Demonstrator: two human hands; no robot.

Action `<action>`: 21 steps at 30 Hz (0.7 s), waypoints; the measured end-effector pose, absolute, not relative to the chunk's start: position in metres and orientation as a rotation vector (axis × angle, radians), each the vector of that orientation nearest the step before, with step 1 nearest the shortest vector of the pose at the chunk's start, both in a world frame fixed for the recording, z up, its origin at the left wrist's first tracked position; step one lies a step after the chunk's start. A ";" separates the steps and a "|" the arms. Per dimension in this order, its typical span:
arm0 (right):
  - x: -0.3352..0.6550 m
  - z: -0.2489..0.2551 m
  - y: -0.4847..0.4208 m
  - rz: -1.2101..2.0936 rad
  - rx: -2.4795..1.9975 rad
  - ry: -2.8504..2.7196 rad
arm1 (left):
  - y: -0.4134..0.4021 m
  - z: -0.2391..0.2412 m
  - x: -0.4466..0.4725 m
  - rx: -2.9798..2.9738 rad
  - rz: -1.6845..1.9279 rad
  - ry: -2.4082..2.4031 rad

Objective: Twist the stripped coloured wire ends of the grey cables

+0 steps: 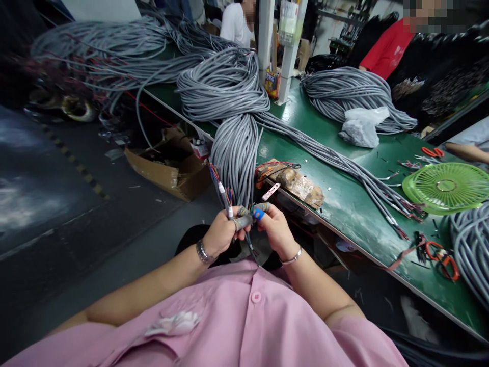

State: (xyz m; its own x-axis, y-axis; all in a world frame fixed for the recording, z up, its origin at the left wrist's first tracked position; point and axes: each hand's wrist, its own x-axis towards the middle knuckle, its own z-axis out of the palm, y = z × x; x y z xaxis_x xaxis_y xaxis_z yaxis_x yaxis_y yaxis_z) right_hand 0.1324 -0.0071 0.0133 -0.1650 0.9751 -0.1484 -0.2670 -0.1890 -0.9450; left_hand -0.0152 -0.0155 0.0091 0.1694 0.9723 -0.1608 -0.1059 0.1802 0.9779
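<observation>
The grey cables in front of me have a smooth plastic skin with a soft shine. On my left hand the finger wraps look like matt cloth, a little rough. The green tabletop is smooth and quite glossy. The box is of dull cardboard, the bag of wrinkled plastic, my pink shirt of matt cloth.

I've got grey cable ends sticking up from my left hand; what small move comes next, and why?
Probably use your right hand to separate the coloured wires where both hands meet, while your left hand steadies the cable ends. Your left grips those ends, and your right is at those wires, though how they lie is too small to tell.
</observation>
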 end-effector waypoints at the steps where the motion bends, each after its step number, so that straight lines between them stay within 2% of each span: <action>1: 0.133 0.014 -0.006 1.555 -1.036 -1.036 | -0.016 0.010 -0.016 1.081 1.019 1.082; 21: 0.127 0.010 -0.007 1.508 -1.080 -0.863 | -0.009 0.014 -0.017 0.989 1.013 1.072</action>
